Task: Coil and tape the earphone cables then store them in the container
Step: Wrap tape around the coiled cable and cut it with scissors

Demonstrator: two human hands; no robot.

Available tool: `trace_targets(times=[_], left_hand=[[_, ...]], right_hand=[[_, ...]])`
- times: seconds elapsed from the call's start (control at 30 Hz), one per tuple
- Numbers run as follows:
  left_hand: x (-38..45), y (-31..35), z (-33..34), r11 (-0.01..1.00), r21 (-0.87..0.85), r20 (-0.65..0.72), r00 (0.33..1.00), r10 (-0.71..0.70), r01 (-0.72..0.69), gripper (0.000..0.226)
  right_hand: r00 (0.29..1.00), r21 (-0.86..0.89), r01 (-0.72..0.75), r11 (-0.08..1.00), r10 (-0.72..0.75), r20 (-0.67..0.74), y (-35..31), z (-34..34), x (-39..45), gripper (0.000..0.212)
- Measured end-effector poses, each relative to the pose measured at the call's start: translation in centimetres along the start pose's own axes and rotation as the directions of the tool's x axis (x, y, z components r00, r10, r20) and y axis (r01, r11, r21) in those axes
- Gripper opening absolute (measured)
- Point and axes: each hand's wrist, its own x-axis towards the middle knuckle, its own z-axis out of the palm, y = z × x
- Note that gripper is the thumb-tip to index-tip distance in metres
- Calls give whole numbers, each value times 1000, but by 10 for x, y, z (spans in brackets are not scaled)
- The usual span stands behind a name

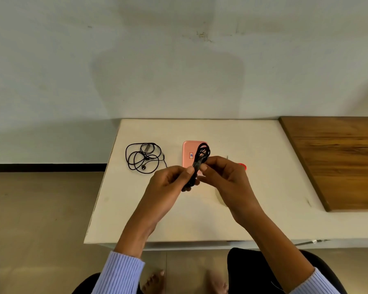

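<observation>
On the white desk, one loose earphone cable is lying at ten o'clock of the one pink container; the left hand and right hand are both pinching one coiled earphone cable.

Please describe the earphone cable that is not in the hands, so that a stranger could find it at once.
Start at the white table and go to its far left corner. There, left of the pink container, lies the loose earphone cable. It sprawls in wide black loops on the tabletop, whereas the coiled cable is a tight bundle.

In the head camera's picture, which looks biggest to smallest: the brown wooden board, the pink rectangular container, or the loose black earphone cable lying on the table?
1. Brown wooden board
2. Loose black earphone cable
3. Pink rectangular container, partly hidden, so its rank is unsure.
</observation>
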Motion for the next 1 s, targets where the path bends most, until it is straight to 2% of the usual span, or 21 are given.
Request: trace_targets(times=[0.1, 0.23, 0.37, 0.53, 0.67, 0.83, 0.93, 1.0], left_hand=[[1, -2, 1, 996, -30, -49, 995, 88, -90, 20], [0, -1, 0, 990, -35, -98, 986, 132, -136, 21], [0, 0, -1, 993, -50, -107, 989, 101, -107, 25], [0, 0, -2, 997, -36, -125, 990, 65, -70, 26], [0, 0, -1, 998, -3, -127, 990, 55, -56, 25], [0, 6, 1, 964, -257, -36, 997, -74, 62, 28], [-1, 7, 0, 909, -388, 73, 988, -133, 151, 32], [-2, 6, -1, 898, -399, 111, 982, -153, 185, 33]], right_hand=[[999, 29, -9, 1000, 10, -33, -4, 0, -1, 14], [1000, 57, 8, 998, -8, -6, -9, -1, -4, 15], [999, 99, -30, 995, 25, 47, -12, -5, -4, 19], [988, 242, -138, 961, 115, 105, -16, -6, -4, 18], [988, 194, -133, 972, 113, 109, -12, -5, -4, 29], [979, 285, -185, 941, 153, 133, -11, -6, -1, 14], [958, 316, -250, 915, 186, 217, -11, -7, 0, 15], [949, 297, -272, 915, 204, 242, -10, -8, 1, 19]])
